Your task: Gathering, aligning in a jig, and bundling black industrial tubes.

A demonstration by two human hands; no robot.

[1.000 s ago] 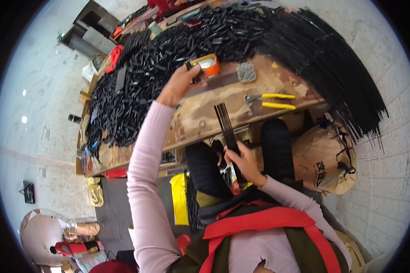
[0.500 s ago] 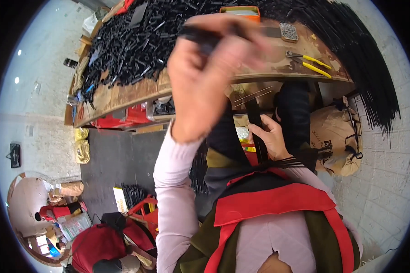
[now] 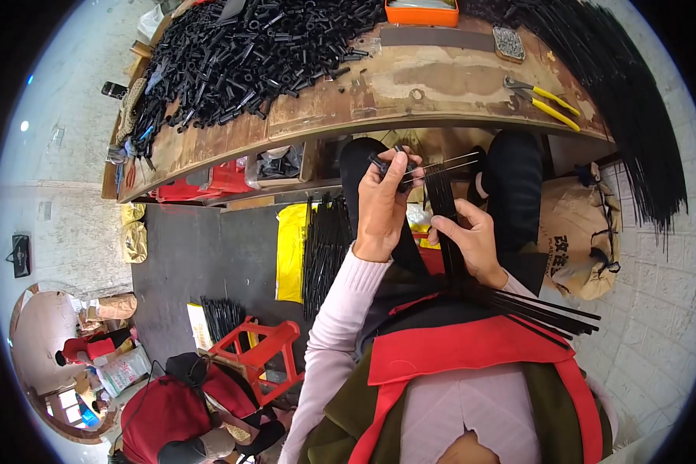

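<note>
My left hand [image 3: 380, 213] is closed around a few short black tubular pieces [image 3: 379, 162], held up just beyond my lap. My right hand [image 3: 472, 241] grips a bundle of long thin black rods [image 3: 441, 197], whose lower ends fan out past my right wrist. A few thin shiny rods [image 3: 460, 161] stick out sideways near the top of the bundle, beside the left fingertips. Whether the tubular pieces touch these rods I cannot tell.
On the wooden bench [image 3: 317, 112] lie a heap of black tubular pieces [image 3: 240, 66], yellow-handled pliers [image 3: 545, 104], an orange box [image 3: 422, 12] and a tin of small metal bits [image 3: 509, 44]. Long black rods [image 3: 634, 116] hang over its right end. A red stool [image 3: 267, 348] stands lower left.
My left hand has come down from over the bench to beside the rod bundle, carrying black tubular pieces. My right hand keeps hold of the bundle, moved slightly right and nearer me.
</note>
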